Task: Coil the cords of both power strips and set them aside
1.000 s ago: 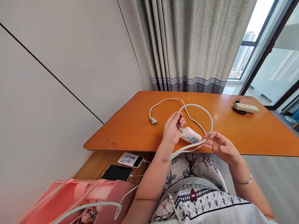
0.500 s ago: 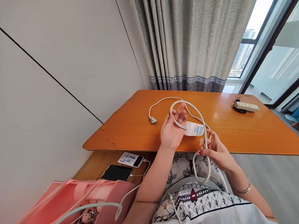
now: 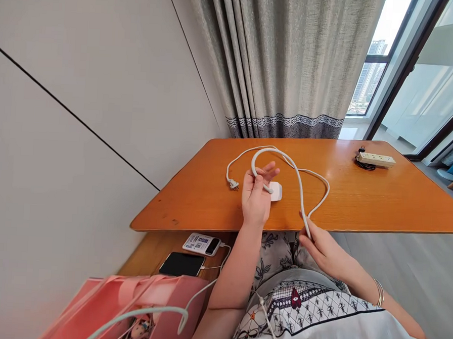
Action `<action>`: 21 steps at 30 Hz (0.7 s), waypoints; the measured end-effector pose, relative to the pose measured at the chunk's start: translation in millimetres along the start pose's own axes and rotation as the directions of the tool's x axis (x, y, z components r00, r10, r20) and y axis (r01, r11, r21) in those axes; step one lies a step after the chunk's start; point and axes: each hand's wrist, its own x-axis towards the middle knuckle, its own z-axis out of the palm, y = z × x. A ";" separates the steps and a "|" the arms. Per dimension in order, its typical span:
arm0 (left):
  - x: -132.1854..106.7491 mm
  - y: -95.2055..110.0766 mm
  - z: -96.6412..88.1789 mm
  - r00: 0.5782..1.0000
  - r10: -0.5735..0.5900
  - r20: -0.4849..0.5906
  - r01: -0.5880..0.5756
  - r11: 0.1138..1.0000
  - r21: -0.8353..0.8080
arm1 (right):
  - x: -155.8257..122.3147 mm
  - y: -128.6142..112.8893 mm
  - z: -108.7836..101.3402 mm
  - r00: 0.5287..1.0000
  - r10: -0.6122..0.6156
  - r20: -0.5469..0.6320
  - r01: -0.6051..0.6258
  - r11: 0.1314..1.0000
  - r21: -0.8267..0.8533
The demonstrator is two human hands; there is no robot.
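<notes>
Over the table, my left hand [image 3: 256, 196] pinches a thick white cord [image 3: 299, 179] between thumb and finger, its other fingers spread. Just right of that hand is a white box [image 3: 276, 191], which the cord enters; part of it is hidden behind the hand. The cord arches up and over to the right, down to my right hand [image 3: 323, 245], whose fingers are closed round it at the table's near edge. A thinner stretch of white cord lies curved on the tabletop and ends in a white plug [image 3: 233, 184] at the left.
On the wooden table [image 3: 194, 203], a cream power strip [image 3: 377, 159] with a black cord lies at the far right. Below the left edge are a white power bank [image 3: 200, 243], a black-screened phone [image 3: 181, 264] and a pink bag [image 3: 170, 298]. A grey curtain [image 3: 293, 56] hangs behind.
My right hand has moved down slightly, and the hanging loop below it is no longer visible. The white box has turned and shifted left, and the cord on the table now bows out wider.
</notes>
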 end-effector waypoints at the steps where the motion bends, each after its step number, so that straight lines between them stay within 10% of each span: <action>1: 0.6 -0.9 -1.1 1.000 -0.017 0.018 0.017 1.000 0.015 | 1.5 2.1 -1.8 0.996 0.002 -0.084 -0.019 0.980 -0.198; 4: 0.1 -5.4 -4.0 0.993 -0.075 0.089 0.071 0.996 0.046 | 6.1 8.0 -6.7 0.981 -0.023 -0.191 -0.091 0.820 -0.565; 8: -5.9 -14.0 -5.6 0.962 -0.173 0.210 0.156 0.983 0.095 | 7.1 1.4 -9.5 0.991 -0.126 -0.046 0.052 0.675 -0.736; 17: -19.2 -17.5 -4.4 0.823 -0.273 0.499 0.130 0.944 0.303 | 4.0 -37.5 -19.9 0.862 -0.478 0.167 0.471 0.637 -0.611; 21: -22.3 -14.2 -7.0 0.738 -0.365 0.568 0.151 0.909 0.388 | 10.2 -44.6 -33.0 0.824 -0.565 0.050 0.499 0.681 -0.537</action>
